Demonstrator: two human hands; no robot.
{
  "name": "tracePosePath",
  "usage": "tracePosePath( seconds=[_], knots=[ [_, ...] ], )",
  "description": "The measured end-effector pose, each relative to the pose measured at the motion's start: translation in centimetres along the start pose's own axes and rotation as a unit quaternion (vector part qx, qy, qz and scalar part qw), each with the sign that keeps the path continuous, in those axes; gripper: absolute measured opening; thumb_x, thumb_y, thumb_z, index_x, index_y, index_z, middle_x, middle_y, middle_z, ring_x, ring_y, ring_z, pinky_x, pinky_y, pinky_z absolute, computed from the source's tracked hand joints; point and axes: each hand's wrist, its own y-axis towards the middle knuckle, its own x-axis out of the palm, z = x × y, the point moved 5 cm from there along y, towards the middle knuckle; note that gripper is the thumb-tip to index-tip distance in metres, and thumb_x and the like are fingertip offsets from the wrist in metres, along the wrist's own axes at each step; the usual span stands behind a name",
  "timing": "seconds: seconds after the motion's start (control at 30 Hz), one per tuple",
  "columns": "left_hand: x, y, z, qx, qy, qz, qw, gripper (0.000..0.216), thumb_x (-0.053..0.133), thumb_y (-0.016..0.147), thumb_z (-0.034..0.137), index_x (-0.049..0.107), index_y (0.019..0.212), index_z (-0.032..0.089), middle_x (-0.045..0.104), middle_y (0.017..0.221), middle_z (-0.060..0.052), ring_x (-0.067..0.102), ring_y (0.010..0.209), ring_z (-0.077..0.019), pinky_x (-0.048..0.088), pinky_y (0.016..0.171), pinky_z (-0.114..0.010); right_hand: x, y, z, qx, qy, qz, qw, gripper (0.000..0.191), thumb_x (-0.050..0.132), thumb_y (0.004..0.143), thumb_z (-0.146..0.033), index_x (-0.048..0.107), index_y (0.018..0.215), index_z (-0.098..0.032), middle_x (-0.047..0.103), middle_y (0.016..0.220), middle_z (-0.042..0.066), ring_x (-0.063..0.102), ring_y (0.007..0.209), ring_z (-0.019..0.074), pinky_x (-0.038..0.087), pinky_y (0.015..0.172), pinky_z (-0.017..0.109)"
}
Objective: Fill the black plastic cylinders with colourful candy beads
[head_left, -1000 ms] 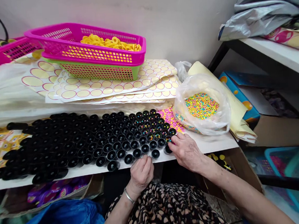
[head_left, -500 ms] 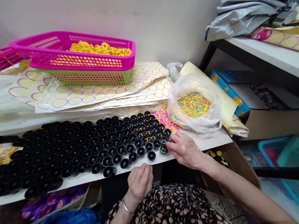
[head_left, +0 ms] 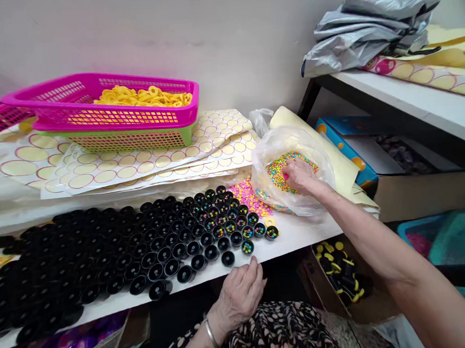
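My right hand [head_left: 300, 176] is down inside a clear plastic bag [head_left: 324, 161] of small multicoloured candy beads [head_left: 276, 171]. Its fingers are closed on a small pink thing [head_left: 286, 175], mostly hidden by them. My left hand [head_left: 242, 291], wearing a bangle on the wrist, rests at the table's front edge with fingers curled together and nothing visible in them. Just beyond its fingertips stands a small black cup with beads [head_left: 247, 247]. Rows of black cups [head_left: 155, 272] cover the table to the left; several at the right end hold beads, while others nearby look empty.
Pink beads [head_left: 246, 197] lie loose beside the bag. A pink basket [head_left: 131, 120] of yellow rings sits on printed sheets [head_left: 163, 162] at the back. Below right, a carton [head_left: 371, 297] holds black and yellow pieces. A white shelf [head_left: 403, 93] juts in at right.
My right hand has moved from the cups at the right end up into the bead bag. My left hand has shifted right along the front edge. The camera view has shifted too.
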Motion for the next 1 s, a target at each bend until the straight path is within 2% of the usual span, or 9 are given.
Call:
tracePosePath(
  seconds=[0.07,0.2,0.33,0.47,0.63,0.73,0.8,0.87,1.0],
  knots=[
    [0.0,0.1,-0.2,-0.011,-0.005,-0.001,1.000,0.037,0.061,0.078,0.015,0.054,0.113,0.003,0.060,0.113,-0.022,0.058,0.087,-0.0213,0.051,0.066,-0.032,1.1,1.2,-0.2,-0.004,0.020,-0.022,1.000,0.015,0.055,0.082,-0.016,0.064,0.089,-0.007,0.060,0.100,0.016,0.051,0.105,0.0279,0.042,0.086,0.040],
    [0.1,0.4,-0.4,-0.032,-0.013,-0.009,0.999,0.041,0.061,0.078,0.014,0.052,0.115,0.002,0.059,0.113,-0.022,0.056,0.085,-0.0211,0.051,0.066,-0.033,3.0,2.5,-0.4,-0.024,0.100,-0.060,0.993,0.034,0.053,0.088,-0.035,0.054,0.115,-0.014,0.055,0.115,0.008,0.056,0.099,0.0202,0.048,0.084,0.039],
    [0.3,0.6,-0.5,-0.053,-0.024,-0.001,0.998,0.040,0.062,0.077,0.014,0.053,0.115,0.002,0.059,0.112,-0.021,0.055,0.084,-0.0209,0.051,0.067,-0.034,3.9,2.5,0.6,-0.048,0.189,-0.086,0.977,0.024,0.060,0.082,-0.032,0.063,0.097,-0.012,0.062,0.095,0.003,0.059,0.081,0.0161,0.050,0.068,0.029],
    [0.5,0.6,-0.6,-0.066,-0.024,0.008,0.998,0.039,0.062,0.077,0.013,0.054,0.113,0.002,0.059,0.112,-0.021,0.055,0.088,-0.0224,0.052,0.071,-0.035,3.2,1.6,2.4,-0.038,0.274,-0.032,0.961,0.014,0.066,0.064,-0.021,0.065,0.073,-0.011,0.058,0.062,-0.003,0.052,0.059,0.0108,0.040,0.053,0.022],
    [0.4,0.6,-0.2,-0.045,-0.007,0.011,0.999,0.039,0.062,0.076,0.013,0.054,0.113,0.002,0.059,0.114,-0.021,0.055,0.095,-0.0250,0.050,0.072,-0.035,1.2,-0.8,2.3,-0.015,0.370,0.052,0.927,0.019,0.065,0.061,-0.026,0.064,0.076,-0.014,0.059,0.069,-0.002,0.052,0.061,0.0106,0.041,0.057,0.024],
    [-0.5,0.3,0.5,0.002,-0.008,0.032,0.999,0.035,0.063,0.076,0.013,0.056,0.109,0.003,0.060,0.112,-0.020,0.057,0.091,-0.0226,0.049,0.066,-0.032,-0.2,-3.3,-0.3,-0.015,0.500,0.066,0.863,0.020,0.069,0.061,-0.027,0.064,0.077,-0.016,0.060,0.070,-0.001,0.053,0.064,0.0116,0.043,0.061,0.026],
    [-1.3,-0.4,0.8,0.032,-0.016,0.049,0.998,0.029,0.063,0.076,0.014,0.057,0.102,0.005,0.062,0.107,-0.017,0.057,0.082,-0.0187,0.046,0.060,-0.030,-0.7,-5.3,-3.1,-0.035,0.563,0.037,0.825,0.020,0.072,0.061,-0.025,0.065,0.078,-0.017,0.061,0.072,0.000,0.054,0.068,0.0126,0.044,0.064,0.027],
    [-2.0,-1.4,0.8,0.029,-0.027,0.041,0.998,0.019,0.063,0.075,0.015,0.058,0.093,0.008,0.065,0.097,-0.014,0.054,0.072,-0.0148,0.043,0.055,-0.028,-0.7,-7.3,-6.5,-0.080,0.562,-0.019,0.823,0.018,0.072,0.064,-0.024,0.066,0.079,-0.017,0.062,0.073,0.000,0.054,0.068,0.0124,0.043,0.064,0.027],
    [-2.1,-4.1,-0.1,-0.047,-0.057,-0.039,0.996,0.004,0.060,0.077,0.013,0.056,0.078,0.013,0.062,0.078,-0.006,0.049,0.064,-0.0126,0.040,0.055,-0.028,0.4,-10.1,-12.7,-0.204,0.456,-0.095,0.861,0.009,0.064,0.073,-0.019,0.066,0.081,-0.016,0.058,0.072,0.000,0.048,0.064,0.0106,0.039,0.061,0.025]
  ],
)
